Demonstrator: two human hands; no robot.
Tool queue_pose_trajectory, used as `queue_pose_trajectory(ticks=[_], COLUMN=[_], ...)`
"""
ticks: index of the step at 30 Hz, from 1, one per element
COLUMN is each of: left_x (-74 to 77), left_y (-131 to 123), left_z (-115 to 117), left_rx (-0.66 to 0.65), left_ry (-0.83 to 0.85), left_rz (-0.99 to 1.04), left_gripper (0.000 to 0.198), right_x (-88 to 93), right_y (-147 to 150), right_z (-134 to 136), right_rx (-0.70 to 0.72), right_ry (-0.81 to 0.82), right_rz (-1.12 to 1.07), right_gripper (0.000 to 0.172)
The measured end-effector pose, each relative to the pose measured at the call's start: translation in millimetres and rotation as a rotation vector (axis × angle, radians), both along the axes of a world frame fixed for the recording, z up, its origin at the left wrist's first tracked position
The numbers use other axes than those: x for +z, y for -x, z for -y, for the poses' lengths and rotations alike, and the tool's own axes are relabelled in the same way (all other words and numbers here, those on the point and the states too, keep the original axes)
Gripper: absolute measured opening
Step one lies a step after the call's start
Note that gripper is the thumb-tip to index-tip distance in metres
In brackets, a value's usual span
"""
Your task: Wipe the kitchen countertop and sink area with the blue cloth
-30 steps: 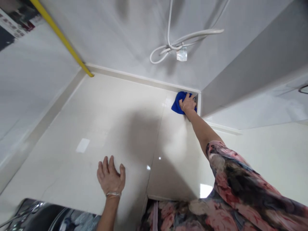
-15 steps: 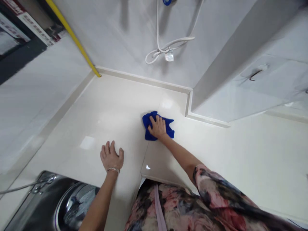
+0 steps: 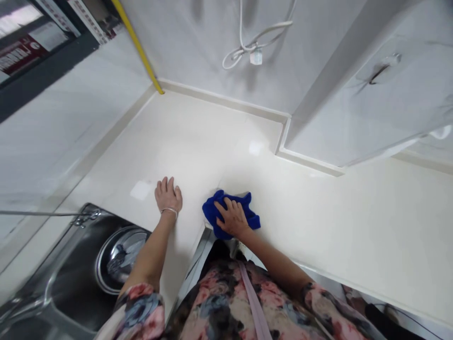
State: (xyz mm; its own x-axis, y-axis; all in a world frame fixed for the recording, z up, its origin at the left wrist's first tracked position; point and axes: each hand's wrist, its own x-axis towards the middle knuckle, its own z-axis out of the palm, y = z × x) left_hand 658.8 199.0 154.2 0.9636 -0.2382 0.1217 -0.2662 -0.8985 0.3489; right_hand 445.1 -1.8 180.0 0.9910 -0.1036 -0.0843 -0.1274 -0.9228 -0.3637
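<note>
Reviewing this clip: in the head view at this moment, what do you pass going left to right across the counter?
Steel sink → left hand → blue cloth under the right hand → white cabinet door

The only view comes from a camera worn on the person's head, looking forward and steeply down past the chest. It sits close above the cream desk (image 3: 198, 141), with the pale wall (image 3: 198, 47) across the top of the frame, a stainless-steel sink (image 3: 67, 269) at lower left, and the person's own left hand (image 3: 168, 195) and right hand (image 3: 232, 218) near the centre, just above the torso.
</note>
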Motion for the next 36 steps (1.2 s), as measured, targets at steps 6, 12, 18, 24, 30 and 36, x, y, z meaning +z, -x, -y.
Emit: queue_pose_trajectory(ticks=[6,12,18,24,30,36], left_x=[7.7,10.9,24.0,31.9,-8.7,-23.2], left_y=[5.0,19.1,105.2,250.0,361.9,415.7], left_z=[1.3,-0.5,-31.8,-160.1,-287.2,-291.5], left_rx=[-0.058,-0.094,-0.233,-0.133,0.391,0.616], left_ry=[0.104,0.170,0.287,0.397,0.346,0.115], left_rz=[0.017,-0.023,-0.115,-0.095,-0.008,0.128], left_gripper=[0.051,0.050,0.037,0.048,0.038,0.053], right_x=[-6.0,-11.0,-16.5,-28.6,-29.6,-23.5], right_y=[35.1,42.3,45.1,55.4,24.8,-57.7], right_z=[6.6,3.8,3.8,5.7,-36.6,-120.8], right_rx=[-0.078,-0.101,-0.098,0.049,0.164,0.398], right_ry=[0.084,0.188,0.270,0.227,0.227,0.210], right_rz=[-0.011,0.103,0.228,0.231,0.198,0.230], right_gripper=[0.062,0.059,0.054,0.059,0.062,0.064])
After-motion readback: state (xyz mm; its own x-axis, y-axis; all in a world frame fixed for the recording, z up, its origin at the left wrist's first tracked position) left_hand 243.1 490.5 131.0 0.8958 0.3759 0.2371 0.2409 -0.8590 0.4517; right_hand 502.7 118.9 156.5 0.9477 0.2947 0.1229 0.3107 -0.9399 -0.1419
